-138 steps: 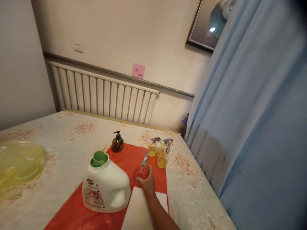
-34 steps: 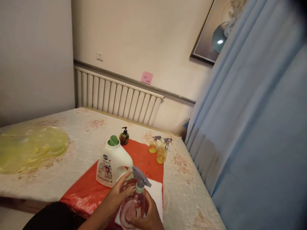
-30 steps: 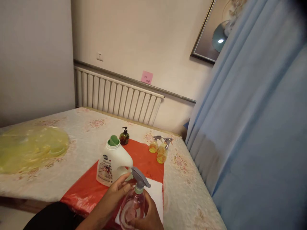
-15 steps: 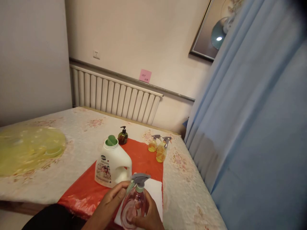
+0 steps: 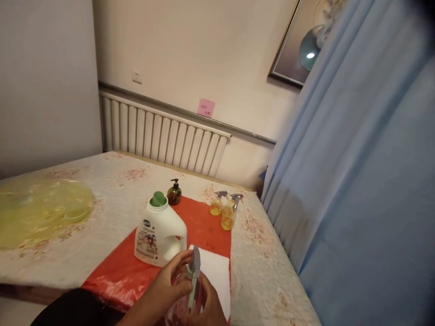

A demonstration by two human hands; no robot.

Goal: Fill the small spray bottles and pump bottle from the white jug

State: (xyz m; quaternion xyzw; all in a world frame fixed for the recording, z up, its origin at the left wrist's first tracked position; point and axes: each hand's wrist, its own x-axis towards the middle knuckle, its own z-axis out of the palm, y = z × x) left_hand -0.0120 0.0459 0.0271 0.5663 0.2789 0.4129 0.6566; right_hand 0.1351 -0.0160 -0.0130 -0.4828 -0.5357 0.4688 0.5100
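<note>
Close in front of me is a pink see-through spray bottle [image 5: 176, 310] with a grey trigger head, held in both hands. My left hand [image 5: 166, 290] closes around its neck, the fingers up by the trigger head. Lower down, my right hand [image 5: 212, 305] wraps the bottle's body from the right. Under it lies a white flat pad [image 5: 215, 269] on a red plastic sheet [image 5: 118, 271]. Just beyond my left hand stands a white jug [image 5: 161, 231] with a green spout in its uncapped mouth. Part of the bottle is hidden by my fingers.
A dark pump bottle [image 5: 174, 194] stands behind the jug. Several spray bottles with yellow liquid [image 5: 228, 219] group at the sheet's right back corner. A yellow translucent plastic bundle [image 5: 44, 213] lies left on the flowered cover [image 5: 112, 181]. A blue curtain [image 5: 353, 172] hangs at right.
The spray bottle has turned in my hands, so its trigger head now appears edge-on with the trigger towards me. My left hand has moved in around the neck.
</note>
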